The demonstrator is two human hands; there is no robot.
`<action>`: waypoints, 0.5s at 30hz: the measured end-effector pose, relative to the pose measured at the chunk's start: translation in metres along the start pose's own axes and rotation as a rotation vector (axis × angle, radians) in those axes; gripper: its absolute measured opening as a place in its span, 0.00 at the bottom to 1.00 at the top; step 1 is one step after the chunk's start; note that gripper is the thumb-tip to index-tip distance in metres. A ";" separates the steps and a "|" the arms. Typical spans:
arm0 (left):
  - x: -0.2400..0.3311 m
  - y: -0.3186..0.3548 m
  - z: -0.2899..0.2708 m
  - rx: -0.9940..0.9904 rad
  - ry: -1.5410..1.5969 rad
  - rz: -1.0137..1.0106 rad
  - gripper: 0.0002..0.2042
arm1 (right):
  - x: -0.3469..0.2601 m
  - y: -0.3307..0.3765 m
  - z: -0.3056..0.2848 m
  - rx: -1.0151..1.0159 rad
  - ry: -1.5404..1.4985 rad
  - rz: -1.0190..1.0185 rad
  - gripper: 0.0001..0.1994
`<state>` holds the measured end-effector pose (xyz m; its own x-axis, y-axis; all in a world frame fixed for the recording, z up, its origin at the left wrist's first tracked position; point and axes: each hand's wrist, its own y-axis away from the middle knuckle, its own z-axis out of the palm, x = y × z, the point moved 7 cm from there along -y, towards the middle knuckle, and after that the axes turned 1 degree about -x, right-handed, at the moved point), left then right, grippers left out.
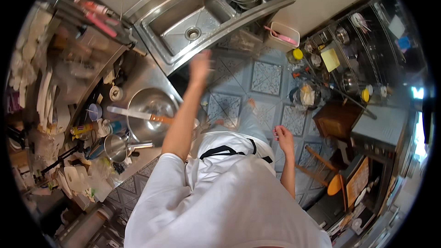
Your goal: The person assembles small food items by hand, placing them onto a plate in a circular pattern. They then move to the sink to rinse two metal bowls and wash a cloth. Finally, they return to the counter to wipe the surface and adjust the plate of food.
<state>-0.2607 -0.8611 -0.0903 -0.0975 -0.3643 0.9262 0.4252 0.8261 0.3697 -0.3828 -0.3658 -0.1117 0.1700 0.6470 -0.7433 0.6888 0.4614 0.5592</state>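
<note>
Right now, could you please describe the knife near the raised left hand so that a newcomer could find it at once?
Start at the steel sink, then follow the counter down to the big round metal bowl. The knife lies flat across the bowl's rim. Unlike the small saucepan beside it, it has a long pale blade and a reddish-brown handle.

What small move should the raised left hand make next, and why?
Probably lower toward the large steel bowl: the left hand hangs empty and blurred near the sink edge, and the bowl, with a knife across it, is the nearest thing.
</note>
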 end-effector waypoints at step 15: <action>-0.015 -0.152 0.120 0.335 -1.033 0.456 0.27 | -0.152 -0.256 -0.146 -0.173 0.425 0.022 0.14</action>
<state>-0.4323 -0.9299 -0.1513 -0.7460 0.3877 0.5415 0.3663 0.9179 -0.1525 -0.6879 -0.4934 -0.0877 -0.1453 0.8327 -0.5343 0.5541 0.5159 0.6533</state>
